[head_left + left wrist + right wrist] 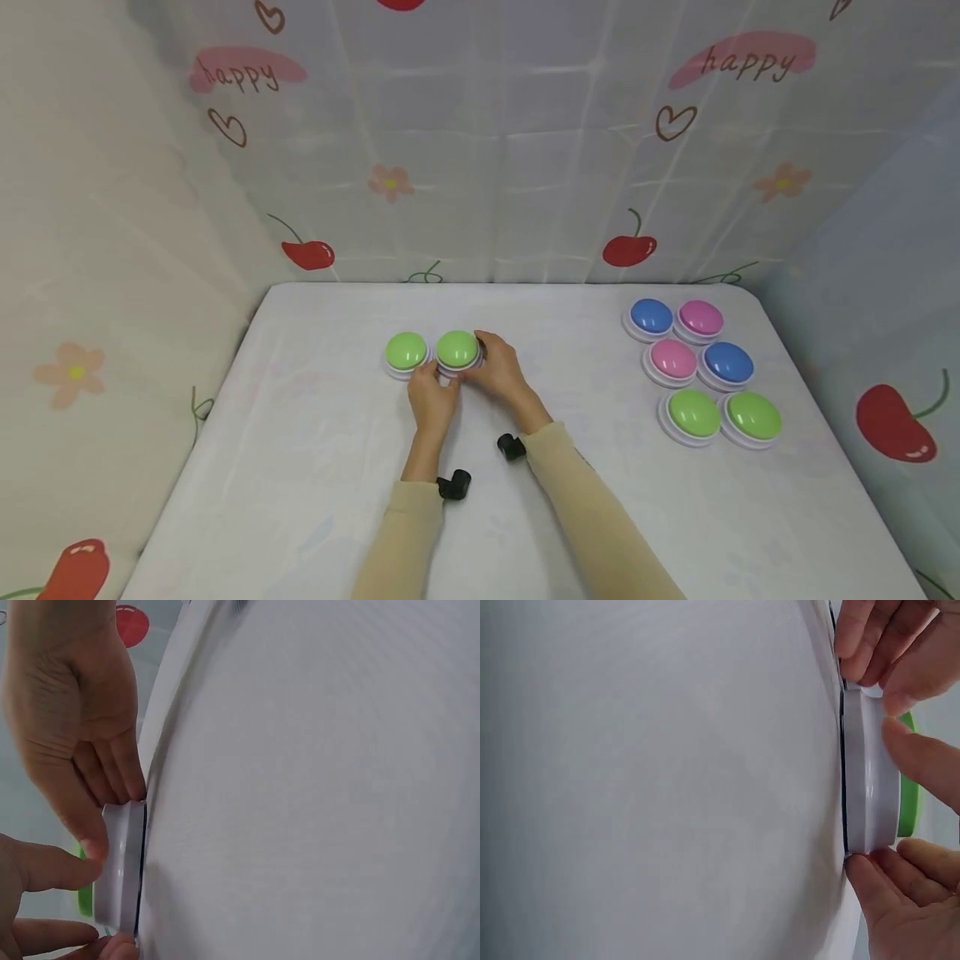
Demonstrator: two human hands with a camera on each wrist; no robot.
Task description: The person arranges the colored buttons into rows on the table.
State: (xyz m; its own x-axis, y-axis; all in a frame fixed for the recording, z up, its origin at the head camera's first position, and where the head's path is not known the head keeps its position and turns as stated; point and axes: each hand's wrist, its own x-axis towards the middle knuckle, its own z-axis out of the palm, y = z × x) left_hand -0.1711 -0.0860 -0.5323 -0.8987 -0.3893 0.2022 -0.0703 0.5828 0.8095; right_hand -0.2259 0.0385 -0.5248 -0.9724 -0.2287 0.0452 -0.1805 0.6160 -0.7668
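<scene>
Two round push buttons with green domes and white bases stand side by side on the white table: the left green push button (406, 351) and the right green push button (457, 348). My right hand (502, 371) grips the right one, fingers curled round its far right side and thumb at its front. From the near side, my left hand (432, 406) holds the same button, its fingers between the two bases. In the right wrist view, both thumbs meet at the front of the white base (871, 772), which sits at the table surface. The left wrist view shows the green dome (85, 900) partly behind the fingers.
At the table's right side stand several more push buttons in pairs: a blue one (651, 316) and a pink one (701, 317) at the back, pink and blue in the middle, two green (693, 412) in front. A printed curtain (495, 150) hangs behind the table.
</scene>
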